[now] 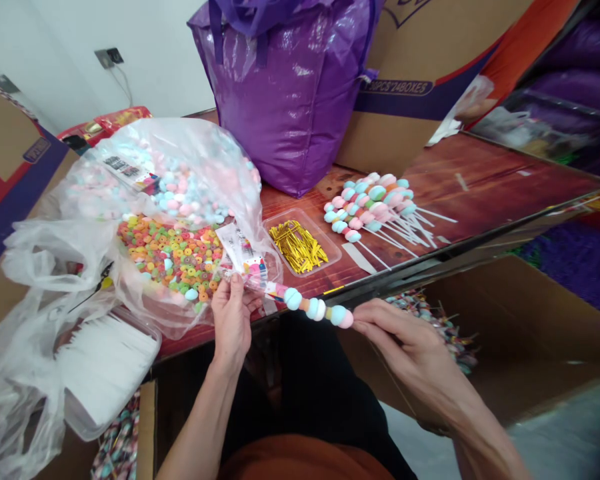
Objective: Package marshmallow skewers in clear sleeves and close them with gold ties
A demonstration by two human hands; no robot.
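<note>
A skewer of pale blue, pink and orange sweets spans the two hands at the bench's near edge; the right hand pinches its pink end, hiding the stick, while the left hand grips a clear printed plastic sleeve at the other. Leftward, crumpled translucent plastic partly covers white sticks. Farther, gold twist ties lie on the red wood-grain bench; a glossy purple bag, cut off above, blocks the white wall.
</note>
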